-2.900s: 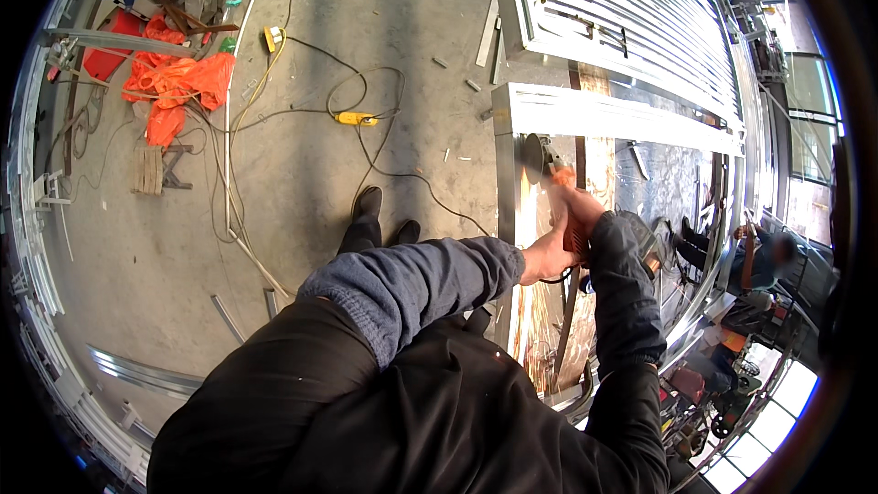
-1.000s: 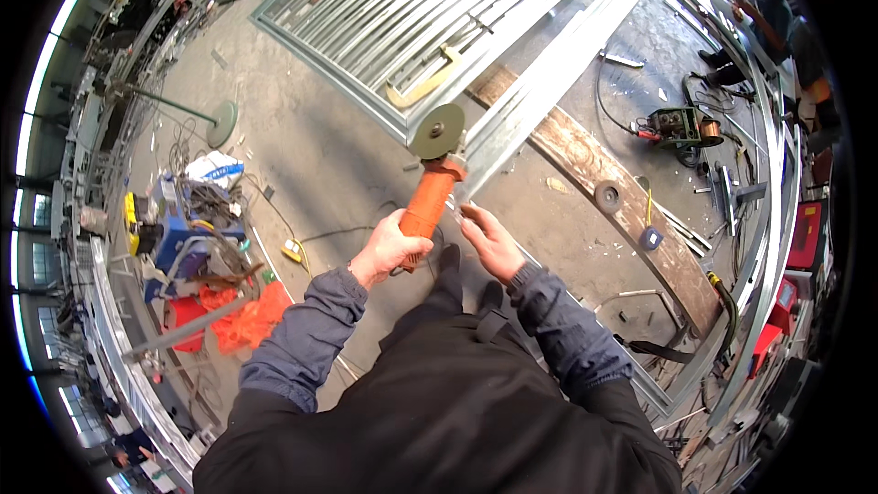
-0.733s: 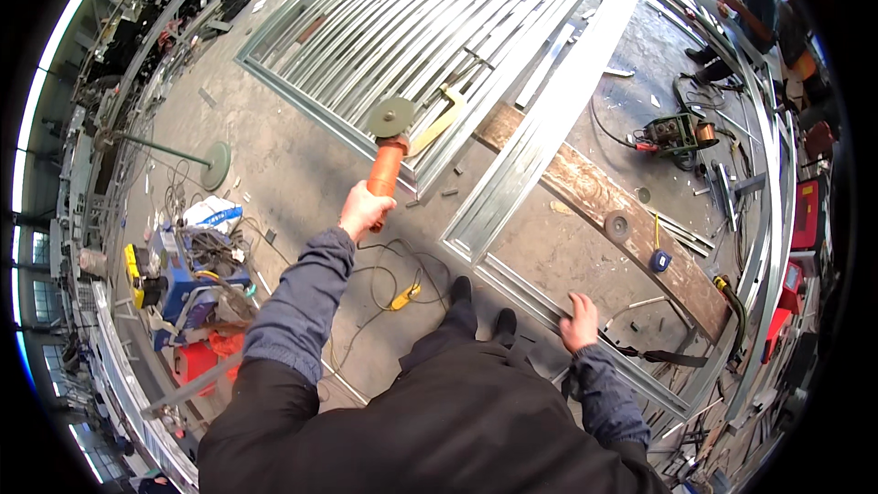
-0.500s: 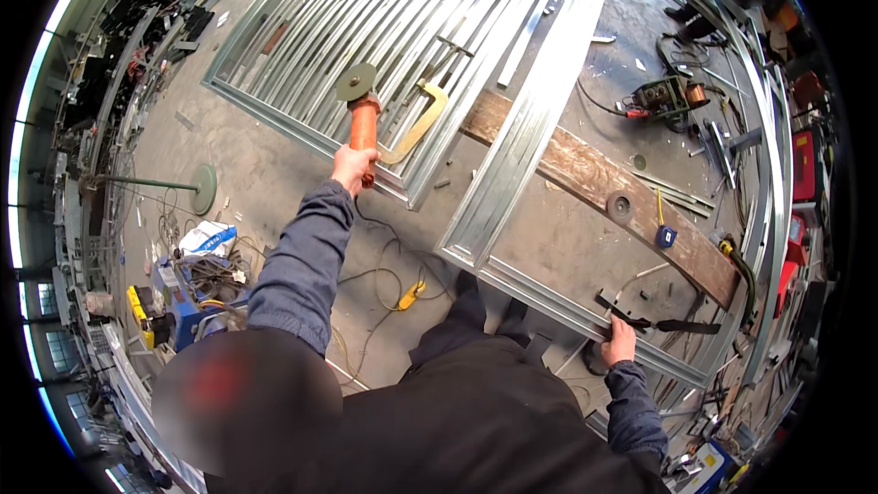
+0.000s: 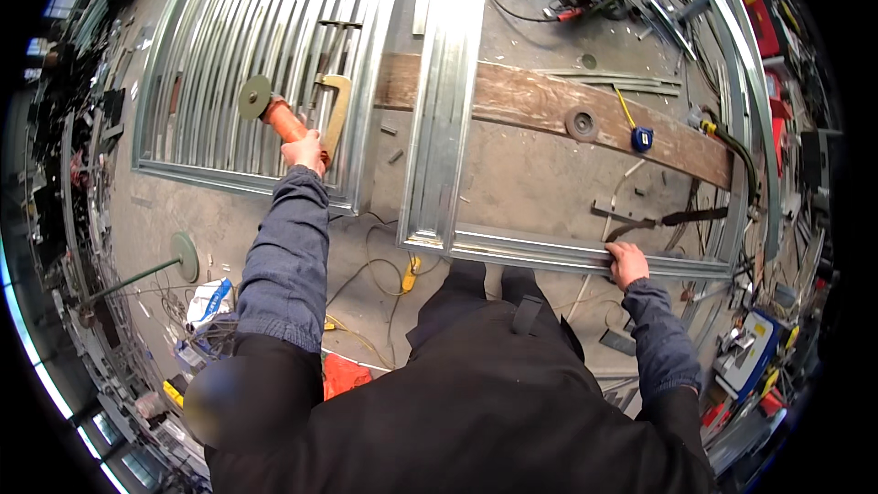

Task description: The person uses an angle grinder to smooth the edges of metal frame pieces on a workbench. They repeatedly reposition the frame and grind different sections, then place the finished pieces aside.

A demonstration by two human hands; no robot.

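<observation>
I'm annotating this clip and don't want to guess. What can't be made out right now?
All in the head view:
- Part of the orange grinder's grip: covered by the left hand.
- The right hand's palm: hidden behind its own back, so how firmly it grips the metal rail is unclear.
- The slatted panel's far end: cut off by the top edge.
- The tape measure's markings: too small.

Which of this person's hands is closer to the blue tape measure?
Right. The right hand is on the metal frame, below the tape measure in the picture; the left hand is farther away, off to its left, gripping the orange grinder.
</observation>
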